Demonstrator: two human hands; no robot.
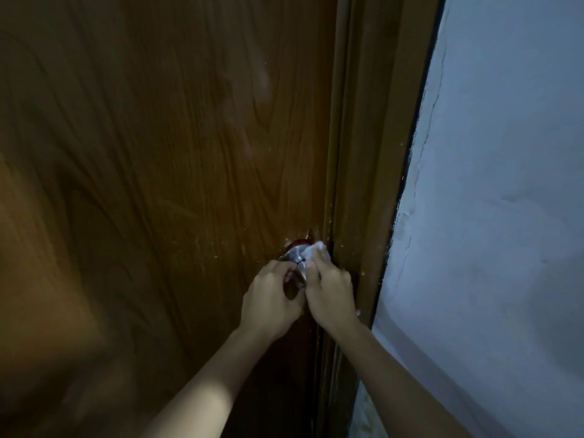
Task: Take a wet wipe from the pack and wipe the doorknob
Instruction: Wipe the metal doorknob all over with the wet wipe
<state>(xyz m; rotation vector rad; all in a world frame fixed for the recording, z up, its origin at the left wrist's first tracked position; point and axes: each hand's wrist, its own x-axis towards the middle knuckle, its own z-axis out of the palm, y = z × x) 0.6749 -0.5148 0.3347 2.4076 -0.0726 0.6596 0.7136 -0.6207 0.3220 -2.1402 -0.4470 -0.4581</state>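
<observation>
A round silver doorknob (295, 257) sticks out of the brown wooden door near its right edge. My right hand (330, 295) holds a crumpled white wet wipe (319, 250) and presses it against the knob's right side. My left hand (270, 300) curls its fingers round the knob's lower left side. Both hands cover the lower half of the knob. The wipe pack is not in view.
The wooden door (158, 169) fills the left and middle of the view. Its brown frame (363, 153) runs down just right of the knob. A pale plastered wall (489, 200) with a thin crack takes up the right side.
</observation>
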